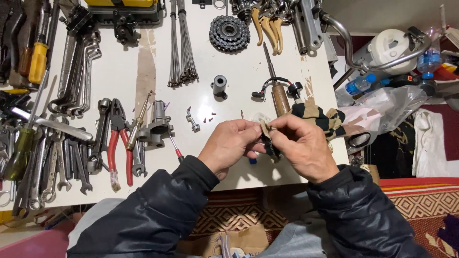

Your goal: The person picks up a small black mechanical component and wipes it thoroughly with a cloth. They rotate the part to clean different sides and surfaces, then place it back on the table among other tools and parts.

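While both hands meet above the near edge of the white worktop [119,76], the left hand [228,143] pinches a small pale part [259,119] between thumb and fingertips. The right hand [302,145] is closed on a striped tan-and-dark cloth rag [319,117], pressing it against that part. The part sits between the two hands, nearer the left fingertips; its long axis is too hidden to tell. Just beyond lie a wooden-handled screwdriver [277,93] and a grey metal cylinder [219,86]; red-handled pliers [118,143] lie well left.

Rag [319,116]: tan/black stripes. Pliers [118,143]: red handles. Table [124,71]: white. Rug [420,200]: red, cream diamond pattern. Sleeves [158,215]: black.
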